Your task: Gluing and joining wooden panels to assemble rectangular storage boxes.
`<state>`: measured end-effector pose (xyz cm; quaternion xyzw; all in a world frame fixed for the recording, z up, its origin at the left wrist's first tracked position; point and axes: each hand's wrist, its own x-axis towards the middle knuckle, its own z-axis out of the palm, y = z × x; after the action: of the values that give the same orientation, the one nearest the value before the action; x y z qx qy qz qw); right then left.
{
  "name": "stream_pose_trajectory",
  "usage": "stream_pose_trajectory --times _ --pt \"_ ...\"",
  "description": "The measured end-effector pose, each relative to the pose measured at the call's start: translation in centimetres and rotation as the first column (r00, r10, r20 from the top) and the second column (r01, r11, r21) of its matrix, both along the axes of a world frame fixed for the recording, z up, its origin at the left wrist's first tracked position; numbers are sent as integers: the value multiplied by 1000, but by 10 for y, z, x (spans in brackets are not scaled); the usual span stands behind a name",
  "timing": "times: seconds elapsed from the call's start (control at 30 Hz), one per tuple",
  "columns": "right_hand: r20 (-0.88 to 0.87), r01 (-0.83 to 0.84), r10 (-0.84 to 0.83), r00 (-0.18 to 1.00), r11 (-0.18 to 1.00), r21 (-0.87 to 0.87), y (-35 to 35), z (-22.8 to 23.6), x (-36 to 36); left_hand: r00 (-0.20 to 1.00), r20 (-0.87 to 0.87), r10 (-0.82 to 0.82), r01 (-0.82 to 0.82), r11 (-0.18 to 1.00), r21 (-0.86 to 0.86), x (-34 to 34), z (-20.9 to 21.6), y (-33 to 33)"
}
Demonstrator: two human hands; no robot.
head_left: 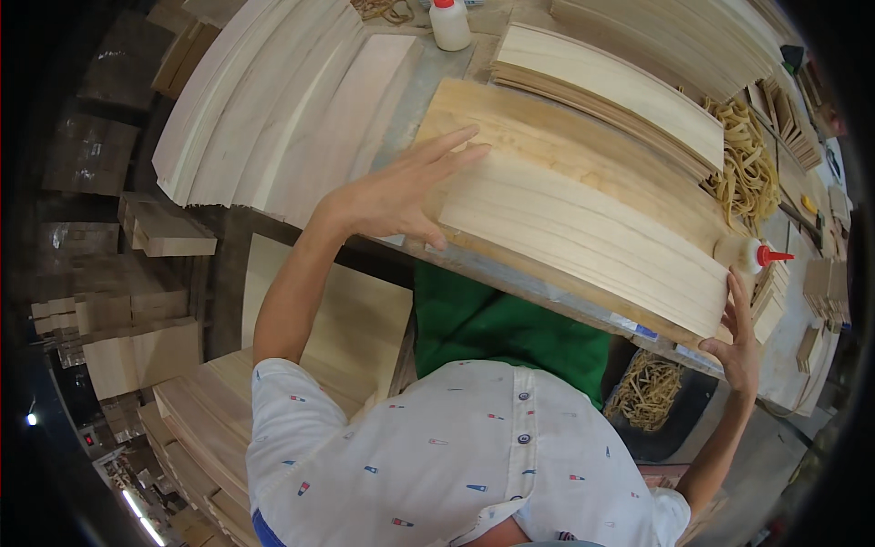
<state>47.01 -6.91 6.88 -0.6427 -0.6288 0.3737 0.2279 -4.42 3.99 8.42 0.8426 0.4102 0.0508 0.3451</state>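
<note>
A pale, thin wooden board [583, 239] with wavy grain lies on a larger yellowish board [529, 111] at the table's near side. My left hand [396, 193] is at its left end, fingers outstretched and thumb spread apart, fingertips by the far corner. At the opposite end, my right hand [740, 342] grips the board's short edge, thumb at the near corner and fingers at the far one. Just beyond the right hand a translucent glue bottle [735, 252] with a red nozzle lies on its side.
A stack of thin boards [611, 87] is behind the work board. Long pale planks [264, 100] fill the left side. Tangled rubber bands [743, 164] lie at right, near a white red-capped bottle's [451, 27] far side. A bin of wood strips [649, 390] stands below the table edge.
</note>
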Motion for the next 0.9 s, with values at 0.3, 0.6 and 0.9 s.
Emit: stream_pose_trajectory --times 0.3,0.6,0.9 --pt "17 34 -33 999 999 -39 0 4 -6 999 47 15 -15 1000 5 2 -12 -1" --pt "-103 27 -30 994 999 -29 -3 1 -5 980 184 77 -60 994 -95 -4 -20 -10" --pt "-337 352 -411 847 909 -223 -4 -21 6 679 383 626 -369 742 -559 5 -41 -20"
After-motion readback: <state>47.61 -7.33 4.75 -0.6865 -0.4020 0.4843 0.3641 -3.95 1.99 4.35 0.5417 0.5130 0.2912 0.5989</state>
